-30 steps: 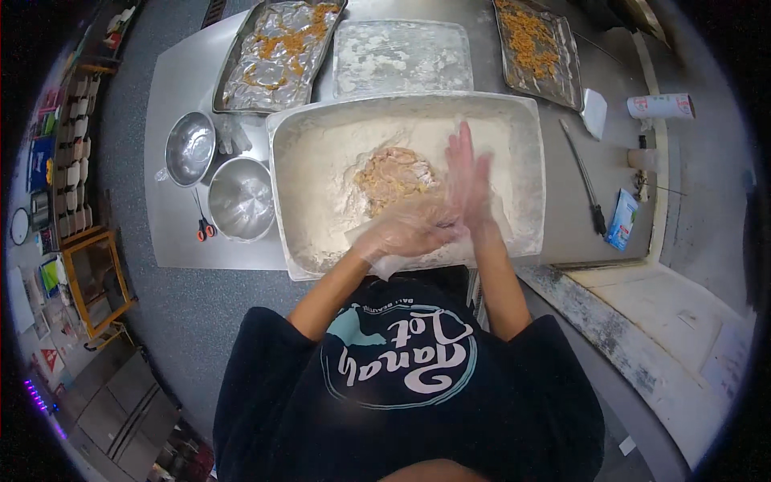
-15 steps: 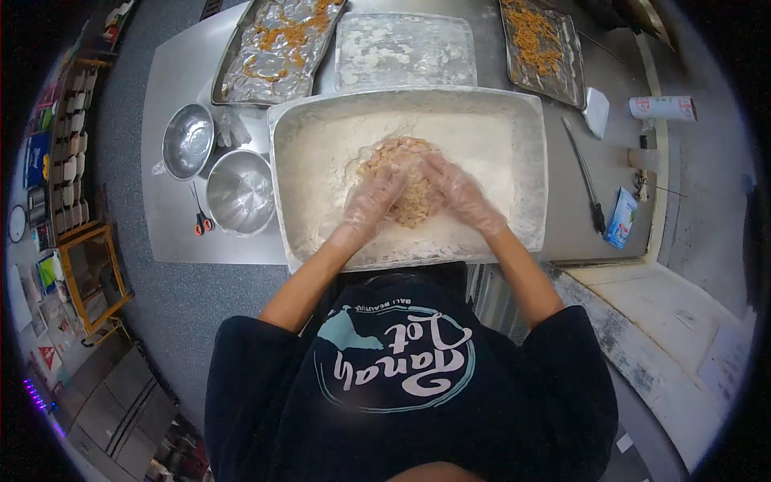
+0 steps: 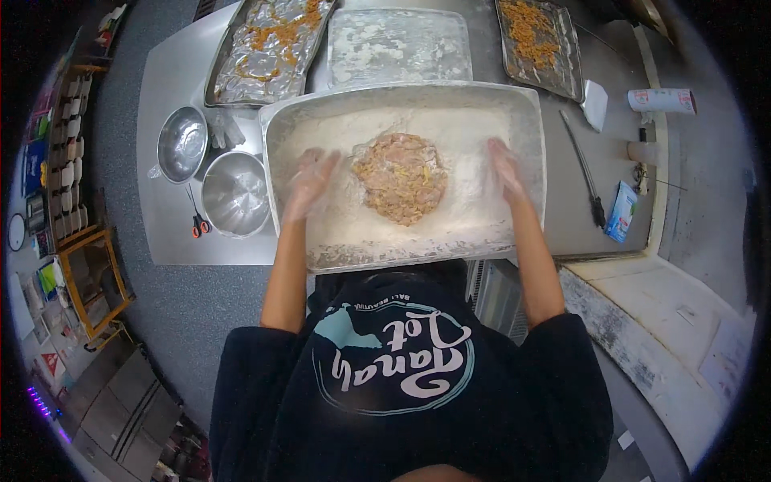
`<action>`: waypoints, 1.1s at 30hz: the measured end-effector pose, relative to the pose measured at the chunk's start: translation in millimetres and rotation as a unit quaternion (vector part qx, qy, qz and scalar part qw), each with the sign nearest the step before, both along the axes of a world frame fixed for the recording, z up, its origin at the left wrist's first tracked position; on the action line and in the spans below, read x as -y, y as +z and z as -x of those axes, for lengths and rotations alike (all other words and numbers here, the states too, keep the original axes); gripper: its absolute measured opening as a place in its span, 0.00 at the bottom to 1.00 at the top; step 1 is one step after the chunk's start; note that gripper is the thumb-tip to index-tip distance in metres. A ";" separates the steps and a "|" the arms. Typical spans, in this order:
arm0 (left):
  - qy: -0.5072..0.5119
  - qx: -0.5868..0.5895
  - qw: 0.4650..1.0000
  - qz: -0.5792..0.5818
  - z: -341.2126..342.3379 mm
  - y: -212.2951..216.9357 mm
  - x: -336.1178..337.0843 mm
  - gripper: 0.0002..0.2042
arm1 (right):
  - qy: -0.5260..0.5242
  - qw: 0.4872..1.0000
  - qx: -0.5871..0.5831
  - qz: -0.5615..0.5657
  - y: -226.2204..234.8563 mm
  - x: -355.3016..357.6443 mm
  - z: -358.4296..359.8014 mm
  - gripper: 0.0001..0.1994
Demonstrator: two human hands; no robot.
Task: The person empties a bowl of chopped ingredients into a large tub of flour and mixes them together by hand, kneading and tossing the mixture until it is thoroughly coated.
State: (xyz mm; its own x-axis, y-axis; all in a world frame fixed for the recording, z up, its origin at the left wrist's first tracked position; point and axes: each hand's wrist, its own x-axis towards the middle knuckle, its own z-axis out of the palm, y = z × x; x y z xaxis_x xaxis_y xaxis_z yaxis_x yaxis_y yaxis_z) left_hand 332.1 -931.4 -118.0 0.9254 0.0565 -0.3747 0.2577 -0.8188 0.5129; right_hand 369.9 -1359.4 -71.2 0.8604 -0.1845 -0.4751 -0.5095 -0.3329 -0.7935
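A flat, roughly round, lumpy pinkish-tan slab (image 3: 400, 180), flecked with yellow bits, lies on white powder (image 3: 475, 210) inside a large, rectangular, pale-dusted tub (image 3: 401, 93). On either side, the clear-gloved left hand (image 3: 313, 181) and right hand (image 3: 506, 169) have fingers extended, gripping nothing.

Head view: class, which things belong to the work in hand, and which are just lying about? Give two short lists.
Seemingly in use:
- left hand and right hand
- lumpy food mass
- white powder
- large tub

Seemingly lying about:
- orange-handled scissors
- smaller metal bowl, larger metal bowl
- black-handled rod
- blue packet
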 end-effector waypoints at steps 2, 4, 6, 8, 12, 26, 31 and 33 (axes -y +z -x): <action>0.055 -0.018 0.995 0.083 -24.6 6.4 24.3 0.34 | -0.037 0.999 -0.001 -0.008 -22.4 4.8 -17.3 0.35; 0.133 -0.047 0.974 0.176 -38.2 10.4 36.2 0.35 | -0.101 0.991 -0.021 -0.079 -50.1 8.7 -29.0 0.36; 0.077 0.019 0.957 0.281 -55.9 -3.1 32.2 0.34 | -0.070 0.985 -0.027 -0.155 -85.6 7.7 -51.2 0.34; 0.146 -0.040 0.915 0.374 -70.7 -11.3 43.3 0.32 | -0.042 0.972 -0.043 -0.226 -107.6 6.6 -64.7 0.33; 0.145 -0.056 0.812 0.563 -87.5 -3.8 78.6 0.27 | -0.007 0.878 -0.100 -0.468 -113.2 -23.3 -83.0 0.23; -0.172 0.194 0.966 0.011 36.9 88.1 145.4 0.20 | 0.352 0.889 0.217 0.196 33.9 -114.1 69.2 0.28; -0.152 -0.015 0.972 0.177 20.2 7.1 138.6 0.17 | 0.390 0.859 0.208 0.258 5.8 -141.1 31.8 0.39; -0.166 -0.053 0.978 0.116 12.9 8.7 138.4 0.19 | 0.385 0.841 0.208 0.318 2.7 -141.7 27.5 0.40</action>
